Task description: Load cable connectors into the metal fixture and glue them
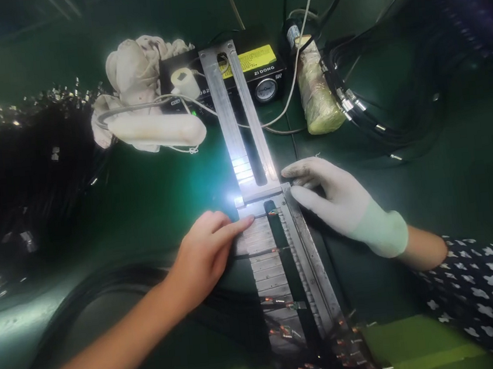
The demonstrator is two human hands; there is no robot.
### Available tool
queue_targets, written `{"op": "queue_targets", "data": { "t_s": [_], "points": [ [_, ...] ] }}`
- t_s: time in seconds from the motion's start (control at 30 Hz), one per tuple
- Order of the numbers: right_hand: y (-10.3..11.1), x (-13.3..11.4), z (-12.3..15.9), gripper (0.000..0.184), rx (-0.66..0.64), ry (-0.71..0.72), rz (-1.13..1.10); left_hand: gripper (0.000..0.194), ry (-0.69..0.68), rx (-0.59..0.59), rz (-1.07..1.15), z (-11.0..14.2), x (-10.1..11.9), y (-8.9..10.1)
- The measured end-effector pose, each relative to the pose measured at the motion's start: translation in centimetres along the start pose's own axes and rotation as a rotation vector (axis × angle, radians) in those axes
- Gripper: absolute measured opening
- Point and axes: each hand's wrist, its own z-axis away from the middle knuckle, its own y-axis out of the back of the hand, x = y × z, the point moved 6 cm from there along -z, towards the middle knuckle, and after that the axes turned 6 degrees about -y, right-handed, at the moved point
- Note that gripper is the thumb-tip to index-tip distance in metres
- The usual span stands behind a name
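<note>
A long slotted metal fixture point(271, 276) runs away from me, with a slotted metal plate point(227, 116) at its far end. My left hand point(207, 250) is bare and closed, its index finger stretched over the fixture. That fingertip presses a thin black cable point(262, 214) into a groove; the thumb is hidden. Exposed coloured wires point(273, 211) show at the cable's end. My right hand point(340, 198), in a white glove with a pale green cuff, is open beside the fixture's far right corner. Its thumb and fingers are apart, with nothing between them. More cable ends point(284, 331) lie across the nearer grooves.
Behind the plate stands a black box with a gauge point(266, 89). A white handheld device point(157, 130) rests by crumpled cloth point(133, 70). A tape-wrapped cylinder point(318, 89) and coiled black cables point(376, 118) are at right. A dark cable pile point(22, 190) lies left.
</note>
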Motion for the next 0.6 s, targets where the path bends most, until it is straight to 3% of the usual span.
{"op": "queue_targets", "data": {
  "t_s": [0.1,0.23,0.33,0.43,0.6],
  "points": [
    [0.2,-0.1,0.8,0.018,-0.007,0.007,-0.017,0.039,-0.005,-0.024,-0.033,0.4,0.9,0.3],
    [0.3,-0.4,2.0,0.021,-0.038,0.038,-0.022,0.028,0.043,-0.065,0.087,1.4,2.1,0.0],
    [0.4,0.0,2.1,0.021,-0.020,-0.013,-0.019,0.013,0.072,0.009,0.153,1.2,2.3,0.1],
    [0.3,0.1,1.9,0.022,-0.023,-0.045,-0.022,0.017,0.034,0.113,0.096,0.2,2.0,0.8],
    [0.5,-0.1,1.7,0.020,-0.023,-0.032,-0.017,0.030,-0.030,0.027,-0.020,-0.8,1.3,1.3]
  ]
}}
